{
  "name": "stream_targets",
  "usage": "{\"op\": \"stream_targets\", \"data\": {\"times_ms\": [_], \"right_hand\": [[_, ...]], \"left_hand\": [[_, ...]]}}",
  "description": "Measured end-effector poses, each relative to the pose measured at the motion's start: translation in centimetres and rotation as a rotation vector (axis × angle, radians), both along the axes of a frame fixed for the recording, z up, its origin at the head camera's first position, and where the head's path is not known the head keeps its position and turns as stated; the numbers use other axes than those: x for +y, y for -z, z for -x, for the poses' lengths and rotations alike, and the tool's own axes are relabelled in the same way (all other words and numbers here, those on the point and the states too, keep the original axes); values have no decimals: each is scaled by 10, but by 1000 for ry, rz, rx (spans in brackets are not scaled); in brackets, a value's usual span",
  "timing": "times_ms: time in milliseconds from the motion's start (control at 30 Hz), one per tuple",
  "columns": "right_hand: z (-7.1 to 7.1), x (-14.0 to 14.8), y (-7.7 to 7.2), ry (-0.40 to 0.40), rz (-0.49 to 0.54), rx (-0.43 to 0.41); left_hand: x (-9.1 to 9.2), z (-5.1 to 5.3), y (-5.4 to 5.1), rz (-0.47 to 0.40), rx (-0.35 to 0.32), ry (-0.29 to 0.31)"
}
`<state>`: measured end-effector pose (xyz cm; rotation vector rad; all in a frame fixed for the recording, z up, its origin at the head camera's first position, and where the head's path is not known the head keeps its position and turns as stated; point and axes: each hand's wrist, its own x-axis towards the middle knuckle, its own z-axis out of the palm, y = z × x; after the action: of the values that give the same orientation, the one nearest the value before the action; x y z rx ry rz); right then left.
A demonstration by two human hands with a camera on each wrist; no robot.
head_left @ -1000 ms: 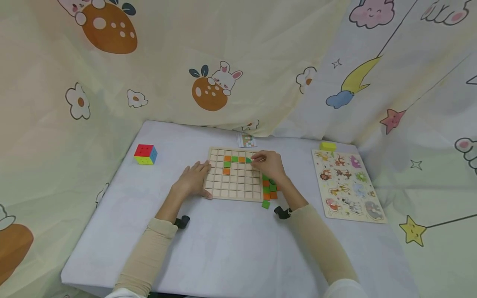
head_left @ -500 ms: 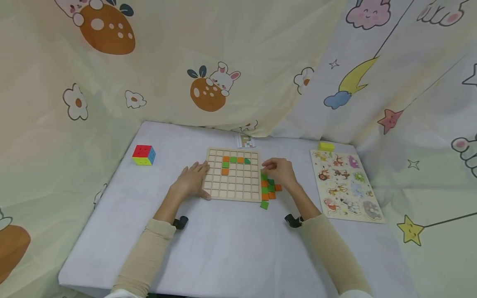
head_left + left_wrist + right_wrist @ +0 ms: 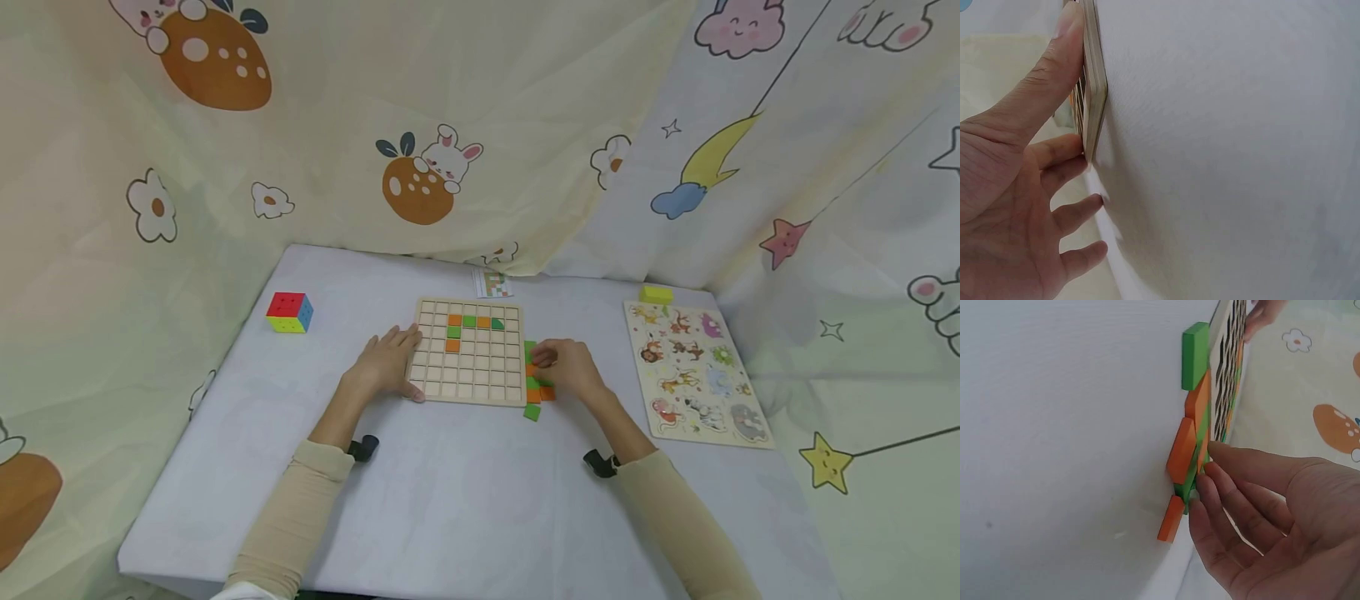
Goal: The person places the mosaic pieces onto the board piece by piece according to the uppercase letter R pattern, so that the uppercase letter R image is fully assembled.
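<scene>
Head view, tiles point(image 3: 533, 396) partly beneath right grip point(image 3: 568, 367)

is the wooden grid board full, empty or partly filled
Partly filled: the wooden grid board holds six orange and green pieces, with most squares bare.

The left hand point(image 3: 386, 364) and right hand point(image 3: 572, 367) are bare. The creased beige left sleeve point(image 3: 296, 508) ends beside a black wrist camera point(image 3: 364, 448), white cloth point(image 3: 251, 591) at its other end; opposite it, the beige right sleeve point(image 3: 682, 517) has a matching camera point(image 3: 600, 463).
</scene>
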<state>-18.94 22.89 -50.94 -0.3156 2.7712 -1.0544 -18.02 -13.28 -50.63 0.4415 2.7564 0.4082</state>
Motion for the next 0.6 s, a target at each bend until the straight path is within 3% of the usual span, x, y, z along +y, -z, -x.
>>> {"op": "stream_targets", "data": {"times_ms": [333,600], "right_hand": [[-2,-4,2,-19,-91,50],[4,-7,6,35,-67,96]], "left_hand": [[0,1,2,-7,-3,-4],[-1,0,1,-3,-10,-9]]}}
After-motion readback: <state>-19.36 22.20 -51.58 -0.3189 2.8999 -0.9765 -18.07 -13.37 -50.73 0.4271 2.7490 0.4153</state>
